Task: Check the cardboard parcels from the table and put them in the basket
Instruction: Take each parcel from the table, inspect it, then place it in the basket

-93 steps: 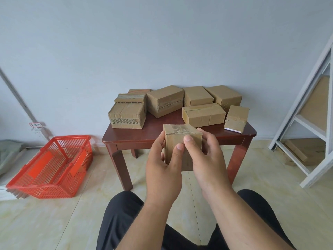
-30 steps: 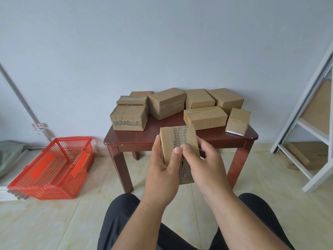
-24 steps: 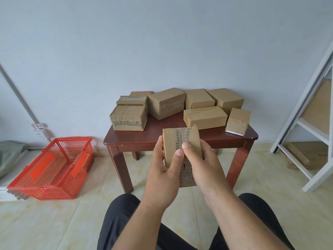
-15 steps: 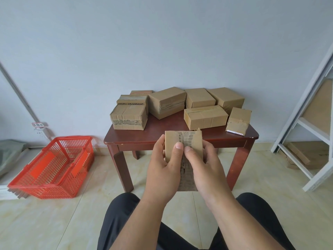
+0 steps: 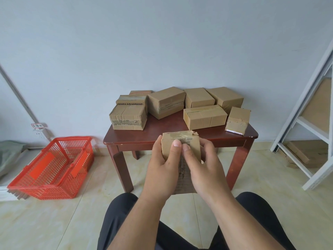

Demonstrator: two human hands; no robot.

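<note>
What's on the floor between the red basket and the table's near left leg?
Nothing: the head view shows only bare tiled floor between the red basket and the table's near left leg.

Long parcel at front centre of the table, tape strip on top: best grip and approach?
Probably take the long parcel across its narrow width, front and back long faces, reaching from the table's open front edge. It lies flat, long axis sideways; other parcels sit close behind and at its right end, so those sides look tight.
</note>
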